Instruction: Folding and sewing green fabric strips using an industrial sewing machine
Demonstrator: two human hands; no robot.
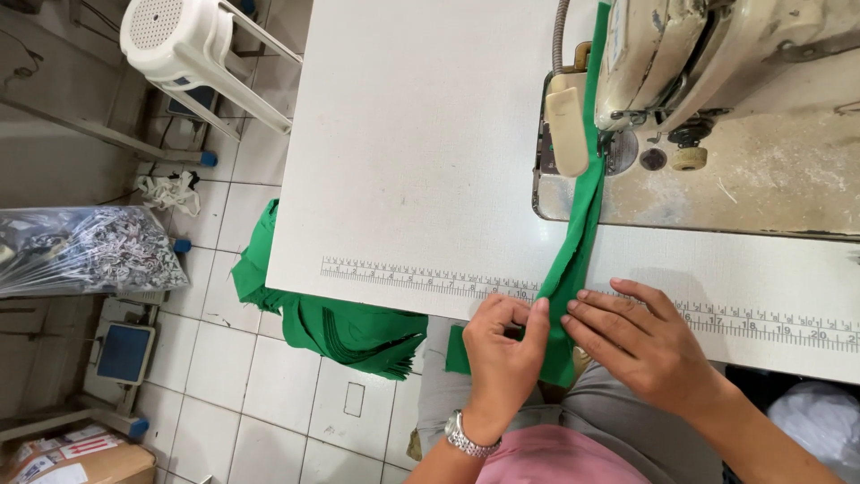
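The long green cloth strip (573,260) is pinched by the left hand (503,350) at the white worktop (403,161) edge; right hand (640,336) fingers lie flat, keeping it aligned toward the cream sewing machine (717,54).

White plastic stool (184,45) standing on tiled floor (269,403); clear bag of scraps (85,246) lying left; cardboard box (76,459) sitting in corner.

- I see my left hand (503,351) bare, with a silver metal-link wristwatch on its wrist
- My right hand (643,343) wears nothing, forearm unsleeved
- A pink top covers my torso, grey trousers my lap
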